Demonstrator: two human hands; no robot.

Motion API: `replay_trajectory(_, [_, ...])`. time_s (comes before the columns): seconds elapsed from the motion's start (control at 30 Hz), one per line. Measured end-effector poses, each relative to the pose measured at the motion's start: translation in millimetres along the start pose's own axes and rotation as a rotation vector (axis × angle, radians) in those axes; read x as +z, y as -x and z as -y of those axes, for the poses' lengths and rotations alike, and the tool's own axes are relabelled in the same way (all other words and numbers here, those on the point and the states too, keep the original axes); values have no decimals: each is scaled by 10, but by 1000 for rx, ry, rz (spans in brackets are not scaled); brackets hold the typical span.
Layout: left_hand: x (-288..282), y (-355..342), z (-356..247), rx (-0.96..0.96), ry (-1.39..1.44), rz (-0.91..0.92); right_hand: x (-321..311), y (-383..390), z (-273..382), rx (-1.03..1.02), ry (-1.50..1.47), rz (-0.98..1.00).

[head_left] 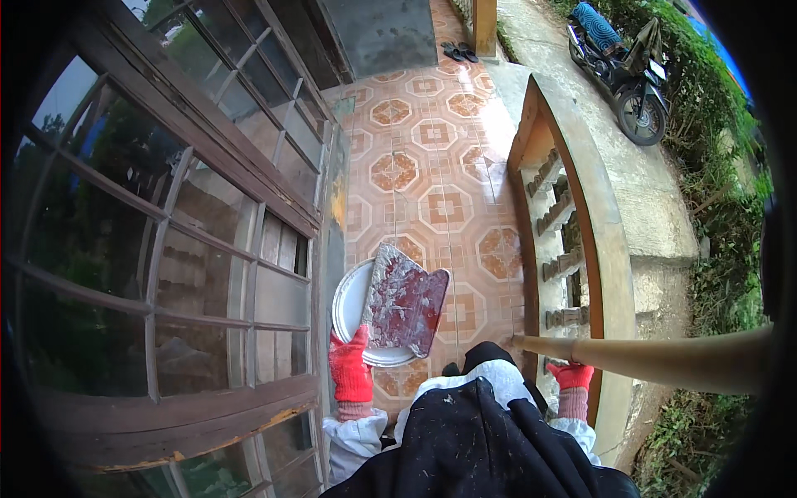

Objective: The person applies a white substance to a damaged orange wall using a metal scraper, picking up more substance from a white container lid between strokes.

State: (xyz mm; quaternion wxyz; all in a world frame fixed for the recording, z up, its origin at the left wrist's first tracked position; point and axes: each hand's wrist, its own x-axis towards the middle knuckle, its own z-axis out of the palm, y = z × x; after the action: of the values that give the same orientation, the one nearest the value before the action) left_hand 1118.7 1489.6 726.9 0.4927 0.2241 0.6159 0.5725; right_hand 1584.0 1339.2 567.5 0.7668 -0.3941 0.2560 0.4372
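Observation:
My left hand, in a red knit glove, is closed at the near rim of a white round bucket. Across the bucket lies a dark red, tray-like piece smeared with pale, dried material; my left thumb presses on its near corner. The bucket's inside is mostly hidden by this piece. Over on the right, my right hand, gloved the same way, is closed around a long, pale wooden or bamboo pole. That pole slants from beside my body out past the right side of the view.
A wall of wood-framed glass windows runs along my left. To the right stands a low balustrade with short balusters. Patterned tiles cover the floor ahead; dark sandals lie at its far end. Outside is a parked motorcycle.

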Motion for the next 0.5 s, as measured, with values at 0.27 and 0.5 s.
replay_trajectory(0.27, [2063,-2105,-339,-99,-105,153,1246,-746,-176,-243,120,-409])
replay_trajectory(0.5, [3938,-3730,-808,-236,-143,198,2991,-1139,310,-520,452,-588])
